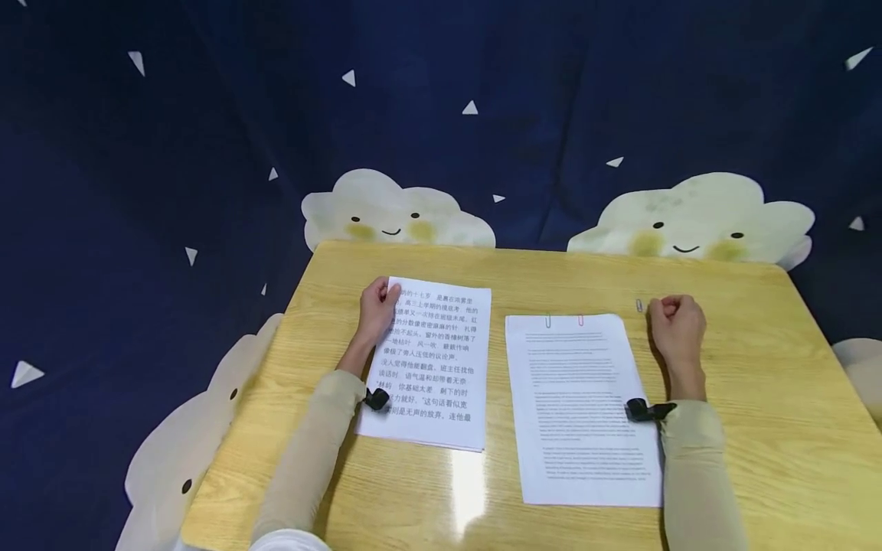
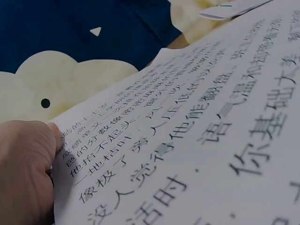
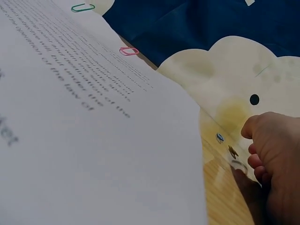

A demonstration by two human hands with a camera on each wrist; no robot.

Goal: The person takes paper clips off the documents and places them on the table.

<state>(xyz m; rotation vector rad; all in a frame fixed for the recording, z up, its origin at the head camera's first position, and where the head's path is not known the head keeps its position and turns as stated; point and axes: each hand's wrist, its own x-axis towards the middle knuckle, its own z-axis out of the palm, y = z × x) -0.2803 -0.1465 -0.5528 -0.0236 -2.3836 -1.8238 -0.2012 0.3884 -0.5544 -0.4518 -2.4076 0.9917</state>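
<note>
Two paper stacks lie on the yellow wooden table. My left hand grips the top left corner of the left stack, which carries large printed characters; the thumb lies over the corner. The right stack, in small print, has a green clip and a pink clip on its top edge. My right hand rests curled on the table just right of that stack. Loose paper clips lie at its fingertips; nothing shows pinched.
A dark blue cloth printed with white clouds and triangles hangs behind and around the table. The far table edge runs just beyond both hands. A glare patch shines near the front edge.
</note>
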